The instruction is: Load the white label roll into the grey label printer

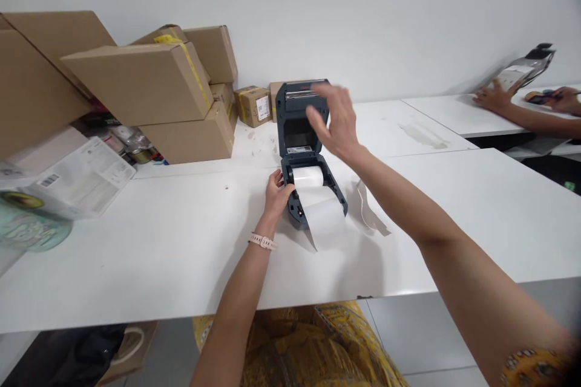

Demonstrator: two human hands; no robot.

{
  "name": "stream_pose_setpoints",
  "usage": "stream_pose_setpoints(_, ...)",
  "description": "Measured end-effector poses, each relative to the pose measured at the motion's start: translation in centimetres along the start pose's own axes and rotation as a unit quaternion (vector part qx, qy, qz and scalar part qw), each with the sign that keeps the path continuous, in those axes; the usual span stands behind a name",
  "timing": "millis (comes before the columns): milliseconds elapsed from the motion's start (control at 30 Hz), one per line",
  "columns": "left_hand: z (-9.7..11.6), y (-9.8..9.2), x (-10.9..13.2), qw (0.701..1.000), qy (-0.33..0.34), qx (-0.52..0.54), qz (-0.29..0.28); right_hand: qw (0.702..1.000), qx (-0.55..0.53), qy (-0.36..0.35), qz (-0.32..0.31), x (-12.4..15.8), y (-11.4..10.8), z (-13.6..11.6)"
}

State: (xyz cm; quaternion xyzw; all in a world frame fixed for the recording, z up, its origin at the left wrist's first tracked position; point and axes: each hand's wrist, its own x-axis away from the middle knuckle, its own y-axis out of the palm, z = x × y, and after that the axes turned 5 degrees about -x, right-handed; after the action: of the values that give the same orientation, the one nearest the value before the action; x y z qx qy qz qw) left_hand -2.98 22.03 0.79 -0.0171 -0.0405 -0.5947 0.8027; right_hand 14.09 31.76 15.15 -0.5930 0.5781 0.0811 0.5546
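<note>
A dark label printer stands on the white table with its lid raised. Inside lies a white roll of labels, and its loose strip hangs out over the printer's front. My left hand grips the printer's left side, thumb over the rim beside the roll and fingers along the outside. Slightly blurred, my right hand is raised at the right of the lid, thumb and fingers apart. Whether its fingertips touch the lid's upper edge I cannot tell. A torn paper strip lies right of the printer.
Cardboard boxes are stacked at the left, with a small taped box behind the printer. A white carton and a green container stand nearer. At far right, another person's hand touches a clear-wrapped package.
</note>
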Motion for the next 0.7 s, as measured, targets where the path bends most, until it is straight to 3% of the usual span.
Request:
stream_pose_setpoints(67,-0.2,0.1,0.0,1.000,0.002,0.004,0.003,0.988,-0.005,-0.010,-0.155,2.4,-0.2,-0.8)
stream_pose_setpoints(167,-0.3,0.2,0.0,1.000,0.002,0.005,0.007,0.915,0.014,0.046,-0.401,4.2,0.3,-0.3)
stream_pose_setpoints(267,-0.3,0.0,0.1,1.000,0.001,-0.006,0.014,0.849,0.058,0.071,-0.521,4.4,1.8,0.8)
stream_pose_setpoints(367,-0.3,-0.1,0.1,1.000,0.006,-0.014,0.016,0.827,0.073,0.077,-0.552,4.0,3.5,1.3)
stream_pose_setpoints(500,-0.3,-0.1,0.1,1.000,0.003,-0.012,0.011,0.832,0.048,0.090,-0.546,3.2,4.5,1.7)
stream_pose_setpoints(600,-0.1,0.0,0.2,1.000,0.003,-0.002,0.010,0.835,-0.069,0.100,-0.537,2.5,2.8,2.6)
stream_pose_setpoints(700,0.2,0.0,0.5,1.000,0.002,0.000,0.011,0.835,-0.260,0.092,-0.476,2.8,-0.8,3.4)
